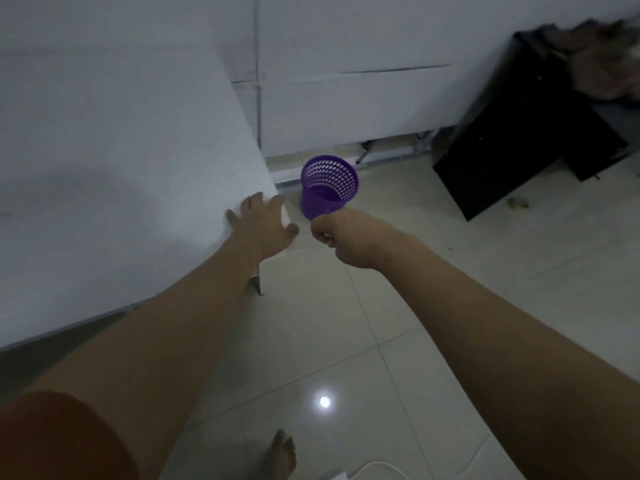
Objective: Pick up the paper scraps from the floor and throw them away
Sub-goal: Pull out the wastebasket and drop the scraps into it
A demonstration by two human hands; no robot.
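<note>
Paper scraps (517, 203) are hard to make out in this dim light. At 6 o'clock a bare foot (282, 455) stands on the tiled floor (450, 258). The left grip (263, 223) lies wide and flat on the white table (121, 150) corner. The right grip (343, 237) is curled tight; I cannot tell what it holds. It is just before the purple bin (329, 185) at 12 o'clock. Farther off, at 2 o'clock, what looks like one crumpled bit lies beside the black cabinet (519, 150).

On the tiled floor (415, 278) stands a purple mesh bin (329, 190).
</note>
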